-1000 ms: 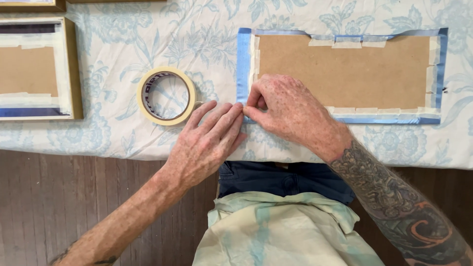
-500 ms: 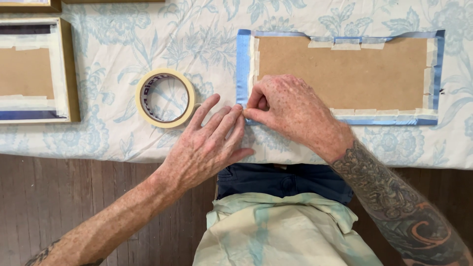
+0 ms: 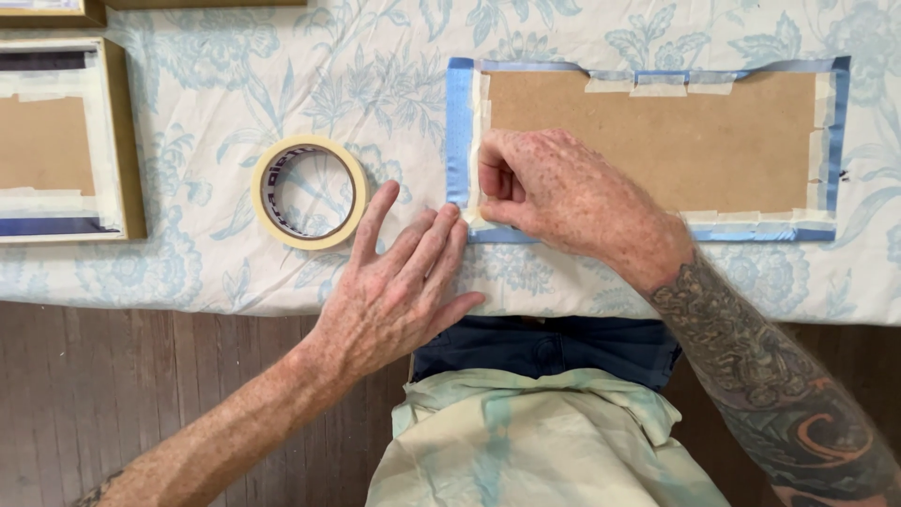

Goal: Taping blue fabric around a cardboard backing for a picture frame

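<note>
tape roll (image 3: 313, 192) L of backing board (image 3: 657, 141) | 2nd frame (image 3: 66, 141) far L | all on tablecloth (image 3: 188, 272)

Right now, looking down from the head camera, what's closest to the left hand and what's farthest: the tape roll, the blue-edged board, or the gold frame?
From the left hand:
1. Blue-edged board, on the right; fingertips meet its near corner.
2. Tape roll, just up and left, not touched.
3. Gold frame, far left edge of the table.

Second gold-edged frame (image 3: 66, 141) face down at left table edge; pale floral tablecloth (image 3: 375, 66) over table; dark wooden floor (image 3: 122, 385) below; another frame's edge (image 3: 202, 3) at top
</note>
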